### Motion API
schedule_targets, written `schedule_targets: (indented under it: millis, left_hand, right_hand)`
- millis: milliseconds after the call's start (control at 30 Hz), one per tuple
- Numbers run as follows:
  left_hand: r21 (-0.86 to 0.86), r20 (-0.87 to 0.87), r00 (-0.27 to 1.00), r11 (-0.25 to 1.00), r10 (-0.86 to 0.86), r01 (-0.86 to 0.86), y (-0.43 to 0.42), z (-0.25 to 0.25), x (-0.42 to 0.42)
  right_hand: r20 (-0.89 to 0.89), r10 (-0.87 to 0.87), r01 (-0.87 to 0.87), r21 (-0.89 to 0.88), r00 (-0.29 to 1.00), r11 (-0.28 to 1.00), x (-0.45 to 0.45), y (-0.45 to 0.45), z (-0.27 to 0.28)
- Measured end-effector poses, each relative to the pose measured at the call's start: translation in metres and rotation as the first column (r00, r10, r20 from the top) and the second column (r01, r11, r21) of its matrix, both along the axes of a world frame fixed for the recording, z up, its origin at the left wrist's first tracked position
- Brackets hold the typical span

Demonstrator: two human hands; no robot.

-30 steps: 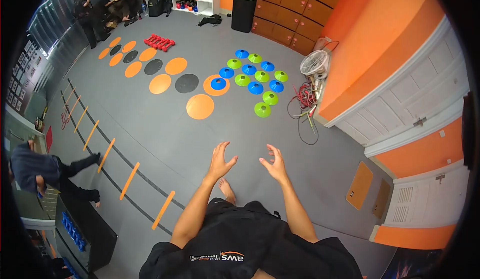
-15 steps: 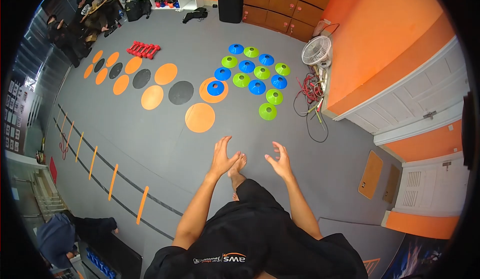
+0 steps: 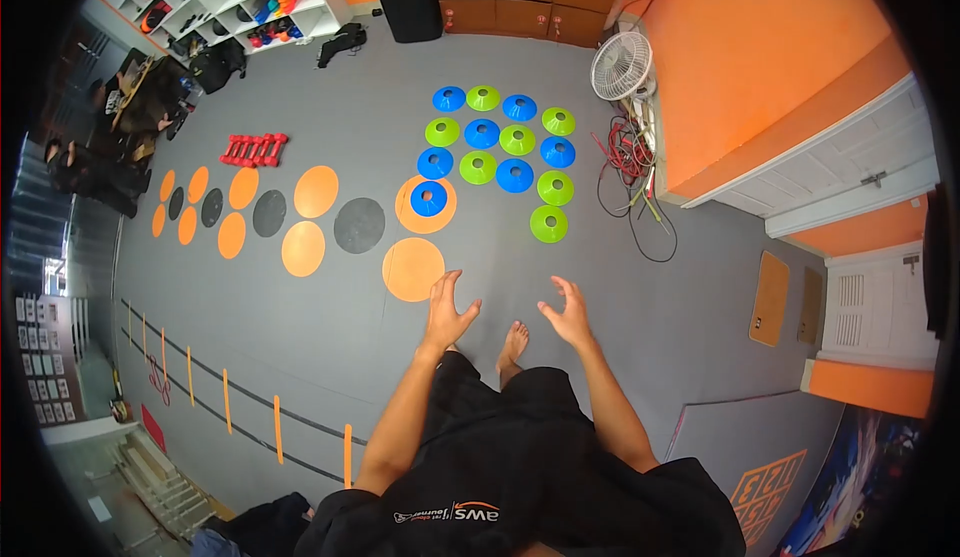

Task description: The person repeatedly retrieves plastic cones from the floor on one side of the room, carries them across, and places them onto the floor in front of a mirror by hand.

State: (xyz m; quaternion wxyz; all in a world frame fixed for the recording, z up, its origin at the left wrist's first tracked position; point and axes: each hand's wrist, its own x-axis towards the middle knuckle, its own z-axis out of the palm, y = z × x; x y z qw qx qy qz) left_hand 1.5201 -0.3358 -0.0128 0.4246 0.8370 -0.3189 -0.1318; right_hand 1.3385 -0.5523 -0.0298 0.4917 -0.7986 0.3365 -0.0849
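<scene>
My left hand (image 3: 450, 315) is held out in front of me with its fingers apart and nothing in it. To its right my right hand (image 3: 568, 314) is also empty, fingers spread. A bare foot (image 3: 513, 342) shows on the grey floor between them. Just beyond my left hand lies an orange disc (image 3: 413, 269). Farther off, a blue cone (image 3: 428, 198) sits on another orange disc (image 3: 408, 219). Several blue and green cones stand to the right of it, the nearest a green cone (image 3: 548, 224).
Red dumbbells (image 3: 254, 150) and rows of orange and black discs lie at the left, above an agility ladder (image 3: 228, 401). A fan (image 3: 622, 65) and tangled cables (image 3: 630, 152) are by the right wall. People are at the far left.
The view has turned left and moved forward, so the cones and discs appear shifted. My feet have changed position in a step. Both hands keep about the same open pose.
</scene>
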Motion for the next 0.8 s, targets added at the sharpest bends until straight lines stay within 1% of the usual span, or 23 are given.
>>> schedule_targets:
  millis: [100,167,200,233,300,433,500,533,600,633,733,800]
  left_hand:
    - [0.083,-0.058,0.997,0.995,0.057,-0.052,-0.001,-0.024,0.03]
    - [0.092,-0.103,0.994,0.995,0.038,-0.029,-0.002,-0.033,0.053]
    - [0.101,-0.13,0.991,0.995,0.029,-0.015,0.001,-0.036,0.064]
    - [0.083,-0.12,0.993,0.996,-0.013,0.023,0.0,-0.039,0.08]
    - [0.054,-0.098,0.991,0.994,-0.094,0.099,0.004,-0.046,0.109]
    - [0.004,-0.035,0.981,0.981,-0.193,0.193,-0.002,-0.079,0.18]
    - [0.024,-0.013,0.976,0.975,-0.219,0.219,-0.009,-0.108,0.214]
    - [0.048,-0.011,0.973,0.972,-0.23,0.23,-0.015,-0.118,0.226]
    - [0.081,0.013,0.968,0.965,-0.25,0.248,-0.029,-0.148,0.248]
    - [0.083,0.049,0.959,0.958,-0.28,0.276,-0.036,-0.177,0.261]
    - [0.112,0.053,0.95,0.948,-0.307,0.299,-0.061,-0.254,0.287]
    - [0.139,0.151,0.931,0.94,-0.332,0.312,-0.075,-0.317,0.304]
  right_hand:
    - [-0.05,-0.068,0.067,-0.006,0.996,0.998,0.025,-0.007,-0.014]
    - [-0.101,-0.096,0.095,-0.018,0.99,0.995,0.04,0.003,-0.022]
    - [-0.132,-0.104,0.102,-0.026,0.986,0.994,0.05,0.009,-0.016]
    - [-0.148,-0.113,0.107,-0.047,0.983,0.993,0.066,0.007,-0.013]
    - [-0.111,-0.192,0.189,-0.039,0.975,0.981,0.095,0.006,-0.016]
    - [-0.045,-0.293,0.293,-0.01,0.955,0.956,0.134,0.008,-0.045]
    - [-0.114,-0.259,0.249,-0.098,0.959,0.964,0.155,0.004,-0.067]
    - [-0.148,-0.246,0.225,-0.142,0.958,0.964,0.164,0.002,-0.081]
    - [-0.186,-0.249,0.241,-0.063,0.951,0.968,0.18,0.002,-0.127]
    - [-0.185,-0.251,0.248,-0.04,0.95,0.968,0.195,-0.011,-0.155]
    - [-0.254,-0.29,0.287,-0.049,0.923,0.957,0.221,-0.033,-0.251]
    - [-0.225,-0.322,0.324,-0.027,0.92,0.946,0.234,-0.049,-0.322]
